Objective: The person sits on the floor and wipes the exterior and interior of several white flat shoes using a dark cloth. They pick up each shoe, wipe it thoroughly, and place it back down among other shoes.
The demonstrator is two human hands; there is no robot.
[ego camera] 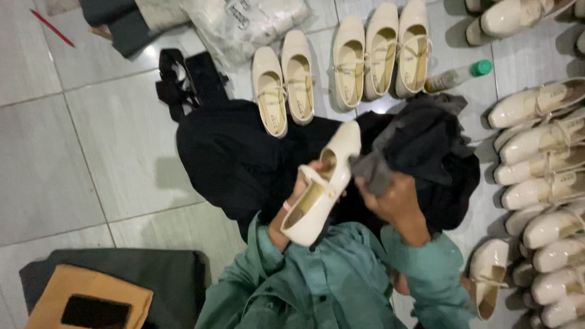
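Item, floor-level work station, viewed from above the seated person. Left hand (297,190): closed around a cream strapped flat shoe (320,186), fingers tucked into and under the heel end, wrist bent inward, forearm in a teal sleeve rising from 6 o'clock; the shoe is held in the air over the lap, toe pointing to about 1 o'clock, opening turned up. Right hand (393,198): closed on a bunched grey cloth (372,170), knuckles up, cloth pressed just beside the shoe's right flank. Surroundings: dark folded fabric (231,152) on the tiled floor (91,140) at 11 o'clock; a row of five like shoes (347,64) at 12 o'clock; a small bottle with a green cap (457,76) lying at 1 o'clock; stacked cream shoes (542,158) at 3 o'clock. Risks, as judged: the grip sits at the heel only, so a hard wipe near the toe could lever the shoe out of the left hand; the thin strap could snag in the cloth; a dropped shoe could scuff on the tiles or knock the bottle.
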